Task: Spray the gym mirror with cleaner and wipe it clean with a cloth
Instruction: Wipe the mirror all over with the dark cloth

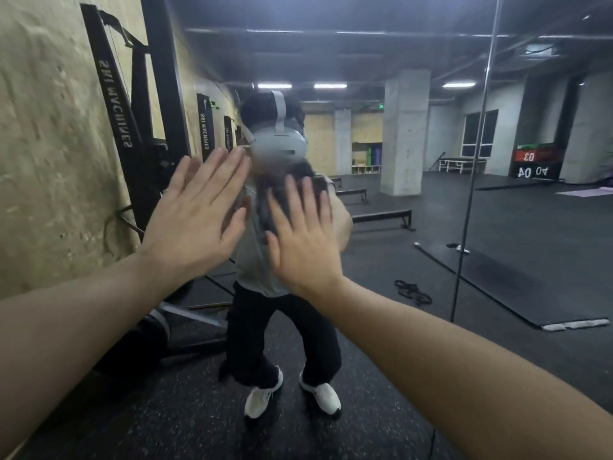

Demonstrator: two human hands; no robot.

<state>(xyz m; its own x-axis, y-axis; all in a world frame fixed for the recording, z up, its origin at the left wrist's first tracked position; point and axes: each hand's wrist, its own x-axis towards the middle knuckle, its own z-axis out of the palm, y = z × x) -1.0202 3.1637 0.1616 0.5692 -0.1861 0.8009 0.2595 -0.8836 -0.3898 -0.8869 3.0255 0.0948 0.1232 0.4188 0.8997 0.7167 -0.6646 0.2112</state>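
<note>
Both arms raised before the gym mirror, which fills the view from 10 round to 4 o'clock. Left hand and right hand side by side, fingers straight, holding nothing

Speckled black floor, machine base

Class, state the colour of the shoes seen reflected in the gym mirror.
White, with dark soles; the shoes show best low in the head view.
</note>
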